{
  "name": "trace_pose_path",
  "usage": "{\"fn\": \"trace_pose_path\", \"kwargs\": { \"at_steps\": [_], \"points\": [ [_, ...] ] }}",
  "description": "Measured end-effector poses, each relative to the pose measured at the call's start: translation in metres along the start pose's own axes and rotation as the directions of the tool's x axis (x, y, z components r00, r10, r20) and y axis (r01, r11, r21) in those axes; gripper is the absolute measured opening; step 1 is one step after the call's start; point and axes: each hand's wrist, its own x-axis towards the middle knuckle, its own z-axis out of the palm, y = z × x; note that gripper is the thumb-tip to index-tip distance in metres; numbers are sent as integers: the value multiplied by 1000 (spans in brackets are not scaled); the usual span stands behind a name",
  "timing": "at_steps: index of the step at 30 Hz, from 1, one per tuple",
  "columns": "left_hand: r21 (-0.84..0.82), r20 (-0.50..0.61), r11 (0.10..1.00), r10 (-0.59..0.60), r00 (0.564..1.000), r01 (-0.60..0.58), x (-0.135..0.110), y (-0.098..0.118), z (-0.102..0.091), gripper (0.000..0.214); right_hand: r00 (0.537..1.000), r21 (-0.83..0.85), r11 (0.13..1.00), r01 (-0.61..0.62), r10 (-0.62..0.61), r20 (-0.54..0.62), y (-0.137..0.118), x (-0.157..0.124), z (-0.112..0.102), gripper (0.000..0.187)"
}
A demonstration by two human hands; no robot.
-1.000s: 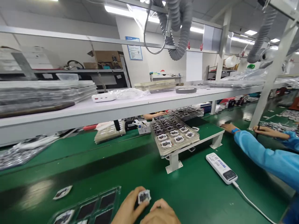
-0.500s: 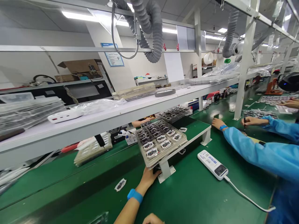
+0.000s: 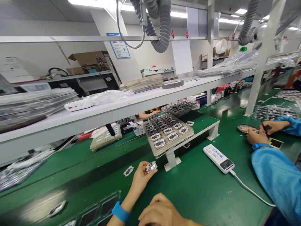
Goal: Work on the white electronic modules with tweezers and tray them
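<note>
My left hand (image 3: 139, 179), with a blue band on its wrist, pinches a small white-framed electronic part (image 3: 151, 167) between thumb and fingers. It is just in front of the near corner of a clear compartment tray (image 3: 175, 143), which rests on a raised green stand (image 3: 203, 121). Several similar parts lie in the tray's compartments. To the left of my left hand, a loose white-framed part (image 3: 128, 171) lies on the green bench. My right hand (image 3: 162, 211) is at the bottom edge with curled fingers; what they hold, if anything, is hidden.
A clear tray with dark flat panels (image 3: 90, 216) lies at lower left, near another loose part (image 3: 57, 208). A white cabled device (image 3: 218, 158) sits on the right. Beyond it a co-worker's blue sleeve (image 3: 274, 168) reaches over the bench. A white shelf (image 3: 131, 108) crosses above.
My left hand has come out from beside the tray's corner, now showing a part in its fingers. My right hand has risen further into view. The co-worker's two hands have come together.
</note>
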Motion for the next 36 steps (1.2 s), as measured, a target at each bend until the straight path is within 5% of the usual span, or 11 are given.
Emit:
{"fn": "trace_pose_path", "kwargs": {
  "at_steps": [5,9,14,23,30,36],
  "points": [
    [-207,5,969,-137,991,135,-68,18,-28,48,973,2,999,37,-36,-228,-11,5,-2,12],
    [-314,92,905,-272,958,287,-122,34,-39,54,922,186,970,-155,210,-325,-17,8,-5,6],
    [-359,118,842,-388,914,404,-161,35,-33,49,878,248,905,-346,406,-256,-6,2,0,1],
    [-110,3,950,-294,956,292,-175,26,-25,32,920,132,931,-341,359,-157,-4,-4,10,2],
    [-143,13,945,-294,956,293,-175,32,-26,28,928,151,932,-329,348,-132,-3,-6,10,4],
    [-260,76,907,-322,944,330,-174,27,-24,31,982,45,986,-163,166,-94,-6,-5,8,2]
  ]
}}
